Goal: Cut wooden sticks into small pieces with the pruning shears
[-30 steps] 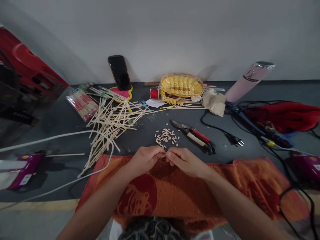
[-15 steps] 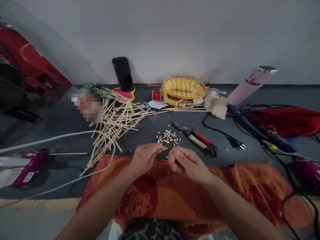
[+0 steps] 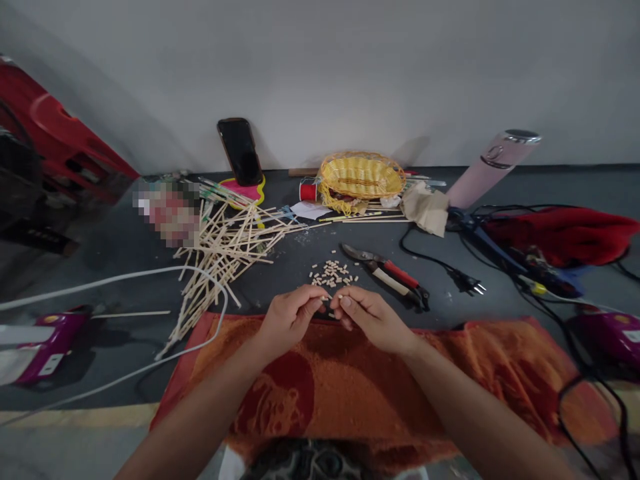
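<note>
My left hand [image 3: 294,313] is closed in a pinch, with a short wooden stick piece [image 3: 325,298] showing at its fingertips. Opposite it, almost touching, my right hand [image 3: 373,319] pinches another short stick piece [image 3: 341,297] between thumb and forefinger. Just beyond both hands lies a loose pile of cut stick pieces [image 3: 334,272] on the dark surface. Pruning shears [image 3: 393,273] with red and white handles rest to the right of the pile. An orange towel [image 3: 360,400] is spread beneath my wrists.
Long thin wooden sticks [image 3: 220,250] lie heaped at left. At the back stand a phone [image 3: 240,152], a red thread spool [image 3: 308,193], a yellow woven basket [image 3: 363,177] and a pink flask [image 3: 493,167]. A white cable [image 3: 125,272] loops at left; a black plug [image 3: 465,281] lies right.
My hands have drawn closer together, and the right fingers have turned so that a stick piece shows at their tips. The whole view has shifted slightly.
</note>
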Demonstrator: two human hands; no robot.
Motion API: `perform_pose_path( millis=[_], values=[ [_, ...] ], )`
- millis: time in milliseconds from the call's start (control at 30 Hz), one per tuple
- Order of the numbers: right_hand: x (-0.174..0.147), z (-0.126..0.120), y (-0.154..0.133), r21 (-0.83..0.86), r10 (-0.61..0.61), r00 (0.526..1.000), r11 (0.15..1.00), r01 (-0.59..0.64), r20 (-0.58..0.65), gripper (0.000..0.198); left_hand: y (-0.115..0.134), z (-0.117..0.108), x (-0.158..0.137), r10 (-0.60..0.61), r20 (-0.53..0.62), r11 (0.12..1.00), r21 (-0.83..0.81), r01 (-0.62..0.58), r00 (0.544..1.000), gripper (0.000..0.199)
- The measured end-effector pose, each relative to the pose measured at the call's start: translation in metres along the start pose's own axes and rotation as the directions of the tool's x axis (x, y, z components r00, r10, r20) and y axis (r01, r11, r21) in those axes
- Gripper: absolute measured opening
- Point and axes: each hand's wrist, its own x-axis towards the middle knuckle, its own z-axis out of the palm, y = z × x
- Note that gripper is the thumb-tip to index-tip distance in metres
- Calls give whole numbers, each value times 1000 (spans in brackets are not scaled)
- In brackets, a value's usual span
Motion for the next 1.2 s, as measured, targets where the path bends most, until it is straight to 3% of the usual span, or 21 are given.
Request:
perform_pose_path(
  millis=[300,600,700,800,867,933,1067,1133,1200],
  values=[
    [-1,-2,-1,-114,-28,999,993,30,19,27,8,2,2,-151,14,975,-165,151,988,16],
    [-1,-2,-5,-306,-111,994,947,101,-16,25,5,3,2,-155,29,965,-211,158,987,14],
    [1,-11,-1,-551,-212,975,822,143,-63,23,3,3,2,-163,-3,966,-202,159,987,14],
    [3,-23,4,-823,-297,952,556,113,-70,25,1,3,3,-145,-86,976,-177,128,986,13],
    [4,-27,6,-903,-299,953,421,85,-49,26,-1,2,4,-127,-146,986,-124,109,981,12],
    [5,-29,8,-927,-295,955,366,82,-33,26,-3,0,4,-120,-200,993,-47,112,972,12],
    [5,-38,5,-939,-333,941,338,64,-56,26,-5,-3,4,-138,-288,988,26,151,948,10],
    [3,-49,3,-954,-361,926,300,7,-107,25,-5,-3,4,-174,-297,984,-17,177,939,10],
    [0,-63,1,-957,-370,900,254,-139,-229,22,-5,-3,5,-221,-277,975,-94,203,935,12]
  ],
)
